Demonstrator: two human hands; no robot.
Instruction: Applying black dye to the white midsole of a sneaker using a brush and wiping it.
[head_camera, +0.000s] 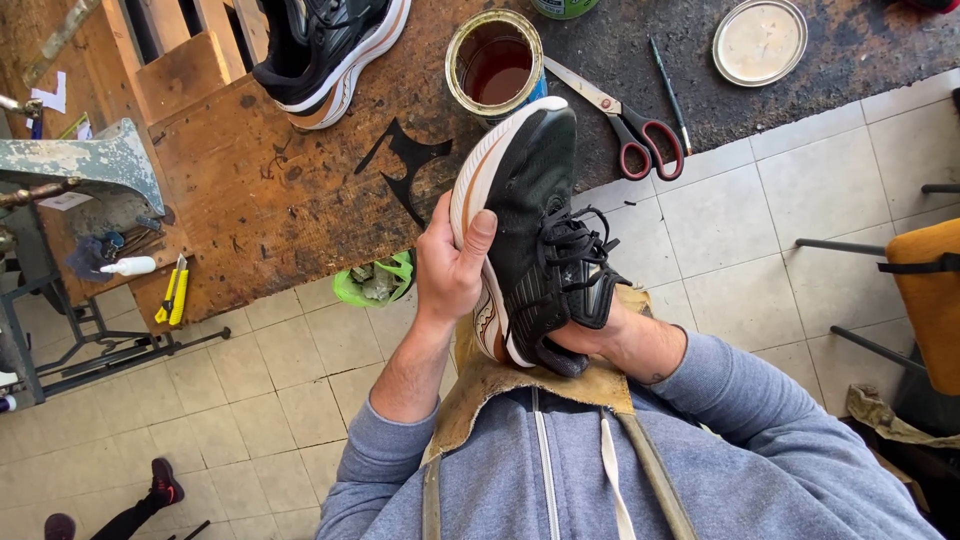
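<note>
Sneaker (535, 215): black mesh, white foam sole, left hand (452, 262) gripping.

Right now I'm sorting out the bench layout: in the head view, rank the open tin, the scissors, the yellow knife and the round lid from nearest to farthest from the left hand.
From the left hand:
1. Open tin, on the bench just above.
2. Scissors, up and right. Close to the tin's distance, but slightly farther.
3. Yellow knife, bench edge, far left.
4. Round lid, top right.
</note>
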